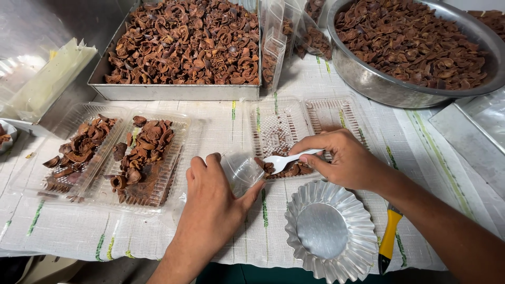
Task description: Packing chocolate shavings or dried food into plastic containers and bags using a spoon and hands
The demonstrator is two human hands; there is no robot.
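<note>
My left hand (pixel 213 202) grips a small clear plastic bag (pixel 241 171), holding its mouth toward the right. In my right hand (pixel 344 160) is a white plastic spoon (pixel 286 159), its bowl resting on a few brown dried shell pieces (pixel 289 169) at the near edge of a clear plastic tray (pixel 284 126). The spoon's tip sits just right of the bag's opening. A fluted shiny metal dish (pixel 329 231) lies under my right wrist, with nothing in it.
Two clear trays (pixel 113 152) with brown pieces lie at left. A rectangular metal pan (pixel 173 92) and a big round steel bowl (pixel 379 87) heaped with the same pieces stand at the back. Filled clear bags (pixel 273 58) stand between them. A yellow-handled tool (pixel 388 239) lies at right.
</note>
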